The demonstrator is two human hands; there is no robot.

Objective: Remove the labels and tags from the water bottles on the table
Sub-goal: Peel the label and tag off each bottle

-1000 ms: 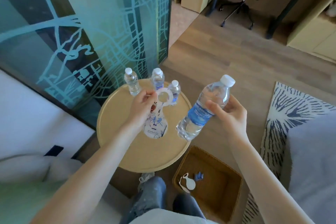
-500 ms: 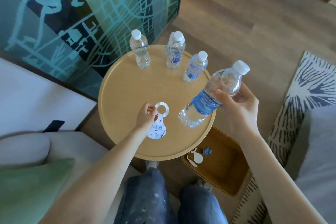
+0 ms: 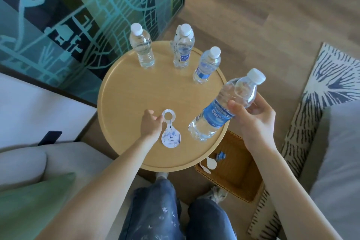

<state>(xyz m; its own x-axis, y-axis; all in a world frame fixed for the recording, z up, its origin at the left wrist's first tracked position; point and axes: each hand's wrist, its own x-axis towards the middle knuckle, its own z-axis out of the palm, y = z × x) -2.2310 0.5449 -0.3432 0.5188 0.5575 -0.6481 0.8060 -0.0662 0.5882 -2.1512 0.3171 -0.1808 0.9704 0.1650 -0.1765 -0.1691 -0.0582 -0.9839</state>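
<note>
Three bottles [image 3: 183,48] at table [image 3: 136,87] far edge. Pinching flimsy tag [image 3: 171,136] by ring, left hand [image 3: 151,125]; gripping full, likely slick fourth bottle [image 3: 224,107] at shoulder, right hand [image 3: 255,117].

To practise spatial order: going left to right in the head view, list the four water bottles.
Unlabelled bottle → bottle with neck tag → upright blue-labelled bottle → tilted bottle held by the right hand.
</note>
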